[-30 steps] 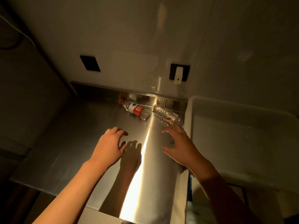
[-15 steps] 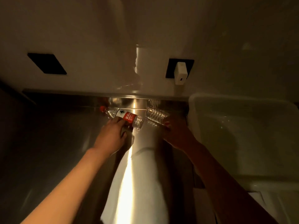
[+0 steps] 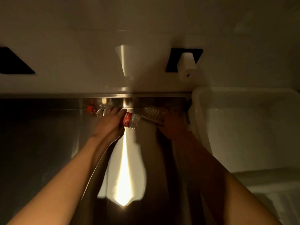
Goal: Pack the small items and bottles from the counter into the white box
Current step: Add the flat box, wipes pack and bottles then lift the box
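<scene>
Two clear plastic bottles lie at the back of the steel counter (image 3: pixel 48 143). My left hand (image 3: pixel 108 125) is wrapped over the middle of the red-labelled bottle (image 3: pixel 129 121), whose red cap pokes out to the left. In deep shadow, my right hand (image 3: pixel 173 125) is closed on the right end of the second clear bottle (image 3: pixel 152 115), which has ribbed sides. The white box (image 3: pixel 243 98) stands just right of the counter, and its inside looks bare.
A low steel upstand (image 3: pixel 48 103) runs along the back of the counter under a pale wall. On that wall sit a dark socket plate (image 3: pixel 14 62) at left and a white plug (image 3: pixel 186 65) on a black plate at right.
Both hands reached forward from the middle of the counter to its back edge and closed on the two bottles. The view has come closer to the wall.
</scene>
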### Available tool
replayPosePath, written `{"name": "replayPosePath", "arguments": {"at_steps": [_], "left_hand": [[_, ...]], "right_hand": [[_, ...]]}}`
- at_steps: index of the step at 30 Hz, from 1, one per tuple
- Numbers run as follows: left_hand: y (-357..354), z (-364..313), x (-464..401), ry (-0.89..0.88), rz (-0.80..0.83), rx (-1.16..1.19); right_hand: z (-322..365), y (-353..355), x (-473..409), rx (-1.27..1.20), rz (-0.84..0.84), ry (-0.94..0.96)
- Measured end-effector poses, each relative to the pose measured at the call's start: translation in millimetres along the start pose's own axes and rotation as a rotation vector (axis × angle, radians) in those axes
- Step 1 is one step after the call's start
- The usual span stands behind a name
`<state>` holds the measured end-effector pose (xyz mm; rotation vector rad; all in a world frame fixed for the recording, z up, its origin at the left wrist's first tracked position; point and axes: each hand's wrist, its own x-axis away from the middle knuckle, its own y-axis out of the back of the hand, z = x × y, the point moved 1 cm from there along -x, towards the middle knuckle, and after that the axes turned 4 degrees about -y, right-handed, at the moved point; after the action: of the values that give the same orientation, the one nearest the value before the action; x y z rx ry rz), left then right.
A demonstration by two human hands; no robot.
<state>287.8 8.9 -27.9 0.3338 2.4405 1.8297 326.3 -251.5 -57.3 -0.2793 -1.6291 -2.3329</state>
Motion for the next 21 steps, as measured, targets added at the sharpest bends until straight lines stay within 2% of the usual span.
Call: {"name": "replayPosePath", "arguments": {"at_steps": [8,14,21], "left_hand": [[-2.7,8.6,2.3,0.014,0.01,-0.141],[-1.2,11.6,17.4,0.045,-0.017,-0.093],[20.9,2.0,58.2,0.142,-0.057,-0.043]], "right_hand": [[9.7,-2.0,8.6,0.05,0.022,0.0],[19.7,-2.6,31.8,-0.007,0.008,0.004],[33.8,10.0,60.5,-0.003,-0.023,0.097]]}}
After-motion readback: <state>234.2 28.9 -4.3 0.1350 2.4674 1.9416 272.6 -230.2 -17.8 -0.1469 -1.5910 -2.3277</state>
